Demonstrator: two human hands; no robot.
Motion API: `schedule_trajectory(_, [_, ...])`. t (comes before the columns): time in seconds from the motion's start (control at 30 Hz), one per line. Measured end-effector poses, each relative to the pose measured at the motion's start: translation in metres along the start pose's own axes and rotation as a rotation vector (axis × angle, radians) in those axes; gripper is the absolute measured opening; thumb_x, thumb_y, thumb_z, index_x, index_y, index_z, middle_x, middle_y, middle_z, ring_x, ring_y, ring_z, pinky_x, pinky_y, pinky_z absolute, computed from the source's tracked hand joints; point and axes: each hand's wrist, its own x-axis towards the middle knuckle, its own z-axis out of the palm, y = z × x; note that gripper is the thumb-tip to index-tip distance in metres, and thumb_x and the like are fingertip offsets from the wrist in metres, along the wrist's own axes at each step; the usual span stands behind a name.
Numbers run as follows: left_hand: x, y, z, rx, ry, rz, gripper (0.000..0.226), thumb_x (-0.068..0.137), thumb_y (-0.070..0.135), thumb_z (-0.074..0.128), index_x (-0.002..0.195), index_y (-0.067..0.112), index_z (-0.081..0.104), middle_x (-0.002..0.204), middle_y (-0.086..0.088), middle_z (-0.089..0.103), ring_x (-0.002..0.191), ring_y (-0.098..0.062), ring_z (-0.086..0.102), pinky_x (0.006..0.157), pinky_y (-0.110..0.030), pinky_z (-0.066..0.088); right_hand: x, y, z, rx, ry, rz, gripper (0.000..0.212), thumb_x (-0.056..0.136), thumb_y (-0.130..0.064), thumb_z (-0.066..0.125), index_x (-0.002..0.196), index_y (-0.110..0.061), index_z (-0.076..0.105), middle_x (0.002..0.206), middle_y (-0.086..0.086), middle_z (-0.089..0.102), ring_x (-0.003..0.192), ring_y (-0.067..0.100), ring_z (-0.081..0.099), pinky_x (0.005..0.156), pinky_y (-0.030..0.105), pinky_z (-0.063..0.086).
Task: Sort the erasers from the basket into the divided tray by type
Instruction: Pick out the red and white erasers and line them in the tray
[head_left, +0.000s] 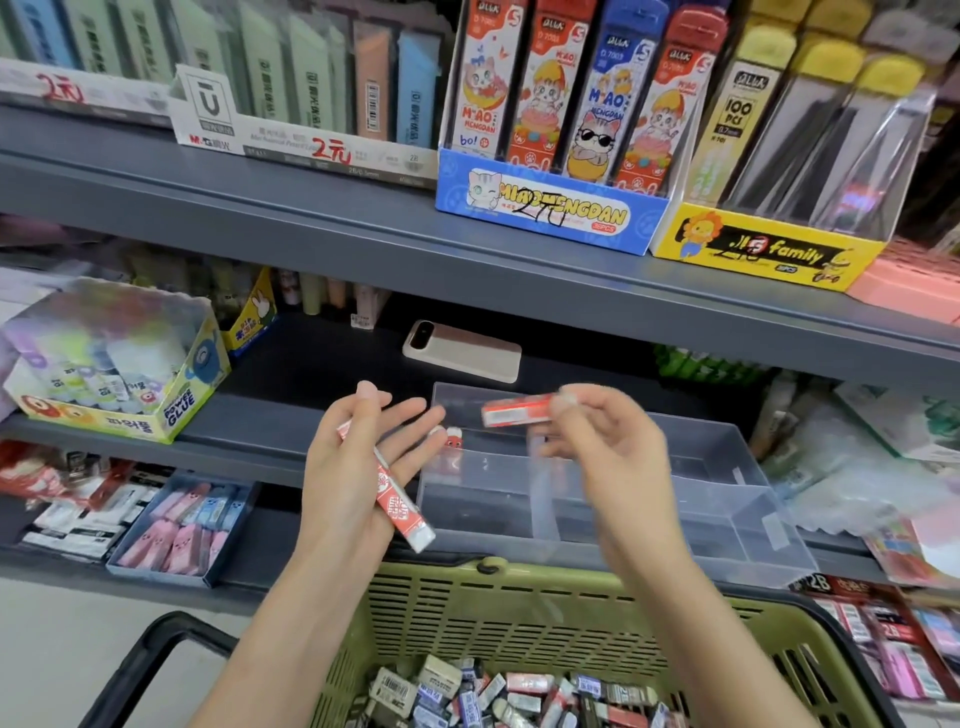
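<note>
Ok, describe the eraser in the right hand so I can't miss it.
Find the clear tray on the shelf above the green basket. Over its back left part the right hand pinches one short eraser in a red sleeve; a long row of them lies in the left hand.

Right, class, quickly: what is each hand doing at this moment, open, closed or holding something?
Left hand: open, fingers straight, long red-and-white eraser lying across the palm.
Right hand: pinching a short red eraser at its fingertips.
</note>
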Motion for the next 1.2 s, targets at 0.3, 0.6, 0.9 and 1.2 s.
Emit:
schedule_trajectory(0.3, [-0.01, -0.009, 0.022, 0.081, -0.063, -0.018, 0.037, 0.077, 0.043, 0.061, 0.089, 0.009, 0.057, 0.075, -0.009, 0.072, 0.081, -0.03, 0.073, 0.057, -0.027, 0.057, 0.064, 0.042, -0.073, -0.732, 0.184, -0.088, 0.021, 0.076, -0.017, 0.075, 0.088, -0.009, 0.06, 0.061, -0.009, 0.058, 0.066, 0.02, 0.059, 0.058, 0.021, 0.035])
schedule_trajectory(0.6, [-0.012, -0.019, 0.029, 0.133, -0.056, -0.057, 0.035, 0.077, 0.042, 0.061, 0.089, 0.009, 0.059, 0.075, -0.009, 0.072, 0.08, -0.029, 0.073, 0.056, -0.028, 0.057, 0.089, 0.055, -0.053, -1.25, -0.389, 0.156, 0.022, 0.09, -0.012, 0.045, 0.088, -0.016, 0.066, 0.101, 0.005, 0.065, 0.097, 0.029, 0.059, 0.072, 0.025, 0.042])
schedule_trajectory(0.9, [-0.011, -0.024, 0.041, 0.044, 0.014, -0.121, 0.03, 0.092, 0.037, 0.055, 0.087, 0.007, 0.057, 0.067, -0.007, 0.071, 0.078, -0.028, 0.073, 0.057, -0.028, 0.057, 0.042, 0.023, -0.05, -1.025, -0.254, -0.087, 0.024, 0.094, -0.025, 0.046, 0.077, -0.021, 0.063, 0.081, 0.0, 0.065, 0.079, 0.016, 0.057, 0.068, 0.028, 0.043])
schedule_trajectory(1.2, [-0.017, -0.03, 0.052, -0.02, 0.073, -0.049, 0.028, 0.095, 0.034, 0.055, 0.087, 0.007, 0.054, 0.06, -0.004, 0.066, 0.075, -0.024, 0.073, 0.061, -0.026, 0.057, -0.044, 0.003, -0.015, -0.605, -0.443, -0.137, 0.016, 0.077, -0.028, 0.072, 0.087, -0.031, 0.06, 0.065, -0.019, 0.056, 0.064, -0.001, 0.055, 0.058, 0.011, 0.046])
